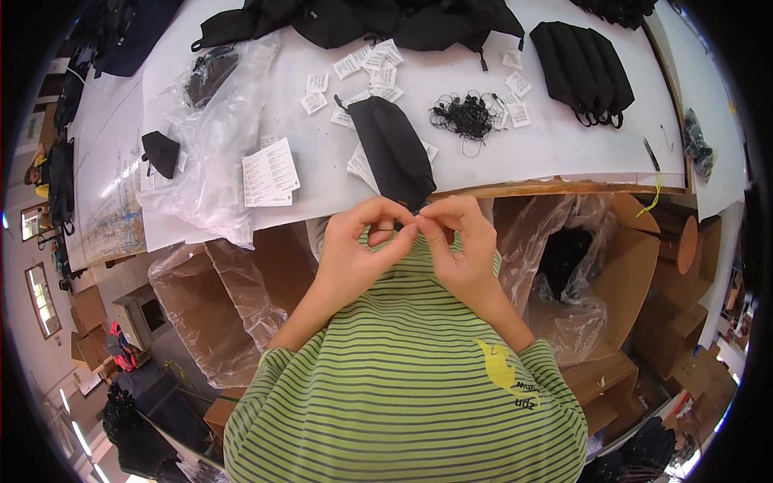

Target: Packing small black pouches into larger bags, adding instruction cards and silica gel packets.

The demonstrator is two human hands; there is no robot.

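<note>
A slim black fabric pouch [393, 149] lies at the table's front edge, its near end pointing at my fingers. My left hand [366, 241] is closed in a pinch, thumb against fingertip, just below that end. Tip to tip with it, my right hand [460, 249] pinches too. Something small and dark shows between the fingers, too small to make out. White printed labels [360, 163] stick out from under the pouch. To its right sits a tangled heap of thin black strings [465, 117].
Several black pouches [581, 72] lie fanned at the back right, with black fabric goods [362, 24] along the back. Left are a clear plastic bag [205, 145], a white leaflet [270, 173] and a small black piece [161, 154]. Plastic-lined cartons [233, 298] stand below the edge.
</note>
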